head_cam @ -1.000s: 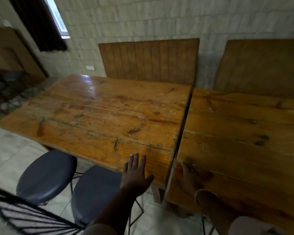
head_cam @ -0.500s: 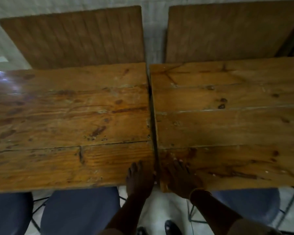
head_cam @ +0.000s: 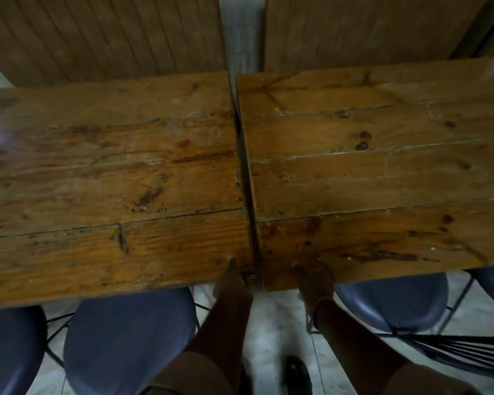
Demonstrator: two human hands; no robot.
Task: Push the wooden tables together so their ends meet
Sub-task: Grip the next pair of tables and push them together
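Two worn, knotty brown plank tables sit end to end: left wooden table (head_cam: 111,195), right wooden table (head_cam: 382,181). A thin dark seam (head_cam: 247,178) runs between their ends. The gap looks slightly wider toward the far side and near-closed at the near edge; can't tell if the ends actually touch anywhere. Near edges aren't flush: the left table's front edge sits a bit closer to the camera than the right's.

Left hand (head_cam: 231,283) is at the near corner of the left table, right by the seam, thumb on top of the board, the rest of the fingers below the edge and out of sight, so it looks like a grip on the corner, but can't confirm. Right hand (head_cam: 314,283) lies on the near corner of the right table, fingers flat on the top; a thin bangle (head_cam: 321,302) sits at the wrist. Motion blur hides finger detail.

Room to move: slatted wooden panels (head_cam: 103,38) stand just behind both tables, with a strip of pale wall between them. On the near side, round dark blue stool seats (head_cam: 129,337) on black wire legs are tucked partly under both front edges. Pale tiled floor (head_cam: 271,323) is open directly below the seam, with a black shoe (head_cam: 297,374) on it.

No readable writing, labels or brands.
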